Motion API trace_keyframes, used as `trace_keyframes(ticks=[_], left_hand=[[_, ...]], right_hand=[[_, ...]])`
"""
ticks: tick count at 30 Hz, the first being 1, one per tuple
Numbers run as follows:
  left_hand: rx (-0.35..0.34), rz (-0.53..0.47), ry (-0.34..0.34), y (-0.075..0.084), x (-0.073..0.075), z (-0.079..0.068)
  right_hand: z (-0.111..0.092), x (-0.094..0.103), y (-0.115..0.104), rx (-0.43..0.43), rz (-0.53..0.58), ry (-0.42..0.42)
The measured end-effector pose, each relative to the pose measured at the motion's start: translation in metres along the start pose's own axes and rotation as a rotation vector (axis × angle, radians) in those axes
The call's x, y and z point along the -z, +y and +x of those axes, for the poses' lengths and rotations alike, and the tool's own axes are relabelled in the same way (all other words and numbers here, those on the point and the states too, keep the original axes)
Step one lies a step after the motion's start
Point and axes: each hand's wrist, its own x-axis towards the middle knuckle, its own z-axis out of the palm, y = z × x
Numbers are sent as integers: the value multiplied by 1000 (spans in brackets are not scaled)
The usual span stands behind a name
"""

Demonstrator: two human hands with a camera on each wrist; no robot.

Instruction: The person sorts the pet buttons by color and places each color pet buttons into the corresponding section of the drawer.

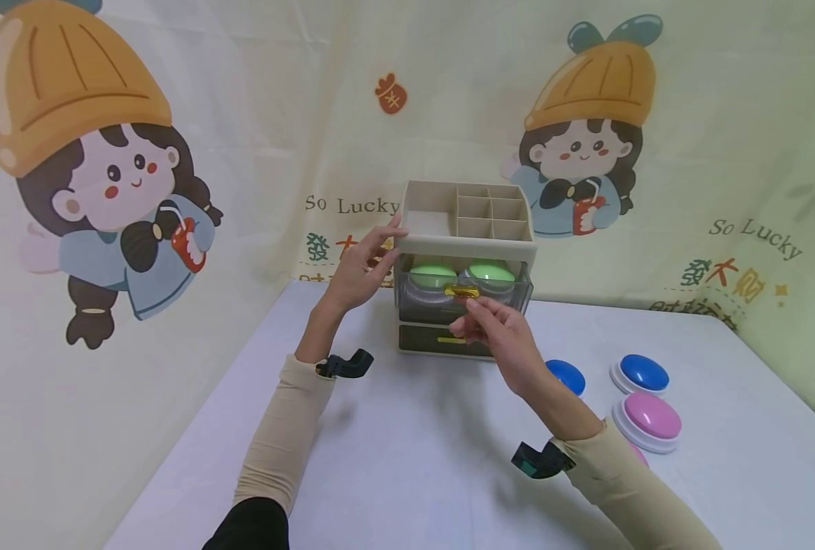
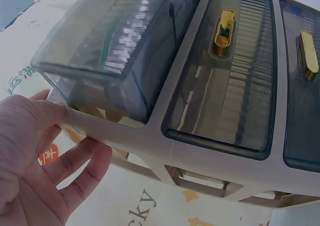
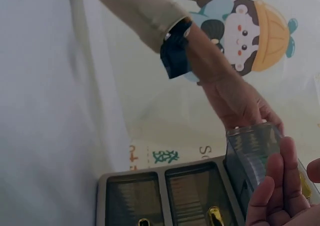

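Observation:
A cream drawer organizer (image 1: 465, 246) with smoky clear drawers and gold handles stands on the table. Its top drawer (image 1: 429, 309) is pulled out and contains two green-topped round pieces (image 1: 493, 272). At that drawer's front, the right hand (image 1: 499, 336) has thumb and fingers at the gold handle (image 1: 462, 291), pinching it; the exact contact is partly hidden. The left hand (image 1: 360, 269) holds the organizer's upper left corner, its fingers at the top edge and side. In the left wrist view, the left hand (image 2: 45, 156) touches the cream frame (image 2: 117, 131) beside the extended drawer.
Right of the organizer lie round push-button shapes on white bases: a blue one (image 1: 644, 372), a pink one (image 1: 653, 415), and another blue one (image 1: 565, 376) partly behind the right arm. A printed cloth (image 1: 448, 99) hangs behind the white table (image 1: 380, 428).

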Motion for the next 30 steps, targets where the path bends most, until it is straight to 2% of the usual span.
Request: trace_keyframes(ticks=[9, 17, 26, 30], left_hand=[[-2, -27, -14, 1, 0, -1], [-8, -11, -9, 0, 0, 0], [-3, -30, -8, 1, 0, 1], [10, -44, -5, 1, -1, 1]], right_hand=[[16, 3, 8, 16, -45, 14], [26, 9, 18, -39, -23, -2], [28, 11, 23, -45, -27, -10], [27, 12, 24, -42, -72, -7]])
